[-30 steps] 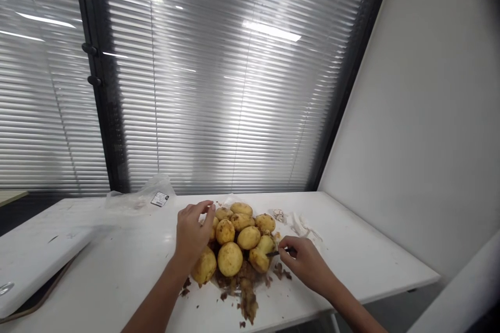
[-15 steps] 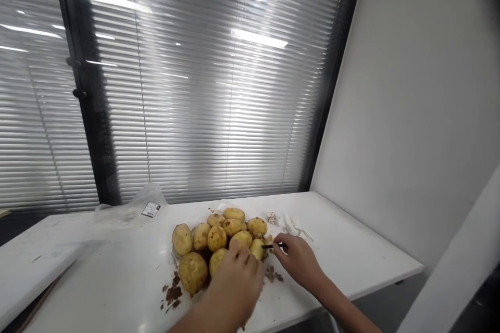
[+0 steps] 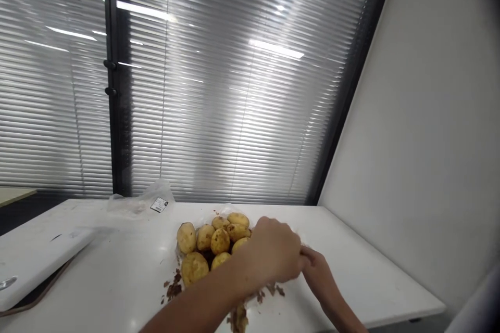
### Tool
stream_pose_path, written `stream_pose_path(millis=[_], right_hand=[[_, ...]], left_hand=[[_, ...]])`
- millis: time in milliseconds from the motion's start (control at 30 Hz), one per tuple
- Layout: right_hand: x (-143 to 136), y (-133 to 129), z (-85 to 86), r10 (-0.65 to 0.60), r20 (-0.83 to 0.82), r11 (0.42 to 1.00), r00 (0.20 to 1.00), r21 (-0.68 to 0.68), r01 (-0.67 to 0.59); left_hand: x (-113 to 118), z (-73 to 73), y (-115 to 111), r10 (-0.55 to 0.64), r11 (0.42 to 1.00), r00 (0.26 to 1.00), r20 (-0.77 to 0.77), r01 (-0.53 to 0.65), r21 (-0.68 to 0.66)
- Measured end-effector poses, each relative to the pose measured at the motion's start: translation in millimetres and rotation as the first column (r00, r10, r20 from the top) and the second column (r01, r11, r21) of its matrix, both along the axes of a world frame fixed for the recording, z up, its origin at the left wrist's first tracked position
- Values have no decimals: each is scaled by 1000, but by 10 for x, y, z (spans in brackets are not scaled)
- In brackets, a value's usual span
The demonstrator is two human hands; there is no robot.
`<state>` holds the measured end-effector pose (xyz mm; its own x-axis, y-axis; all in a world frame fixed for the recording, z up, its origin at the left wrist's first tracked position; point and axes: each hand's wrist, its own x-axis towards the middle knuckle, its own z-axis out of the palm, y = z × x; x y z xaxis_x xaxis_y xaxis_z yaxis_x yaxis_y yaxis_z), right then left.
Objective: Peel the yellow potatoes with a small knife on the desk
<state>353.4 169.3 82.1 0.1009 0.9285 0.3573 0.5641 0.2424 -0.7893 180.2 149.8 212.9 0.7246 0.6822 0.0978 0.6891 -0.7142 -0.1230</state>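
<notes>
Held left hand point(image 3: 275, 250) and right hand point(image 3: 318, 273) curled close together above the bench point(image 3: 371, 265); could not tell any grip. Had potatoes point(image 3: 221, 241) heaped mid-bench. Probably needed light, steady pressure.

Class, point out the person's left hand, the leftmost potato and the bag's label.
Left hand point(image 3: 275, 250): head view, back of the hand.
Leftmost potato point(image 3: 186, 238): head view, middle of its visible side.
Label point(image 3: 159, 204): head view, its printed face.

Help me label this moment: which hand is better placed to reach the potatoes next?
Probably the left: the left hand is nearer the potatoes, its forearm in front of some, while the right hand lies farther right.
</notes>
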Motion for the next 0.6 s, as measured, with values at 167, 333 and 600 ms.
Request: stream_pose_path(millis=[167, 333, 600], right_hand=[[5, -103, -18, 106, 106, 994, 989, -42, -102], [-119, -95, -52, 163, 96, 986, 982, -50, -159], [-213, -108, -27, 227, 219, 972, 949, -111, -207]], left_hand=[[-26, -522, -118, 25, 1000, 992, -124, -23, 18], [-99, -949, -177, 75, 996, 993, -92, -70, 52], [-98, -1139, -94, 81, 996, 990, -118, -86, -38]])
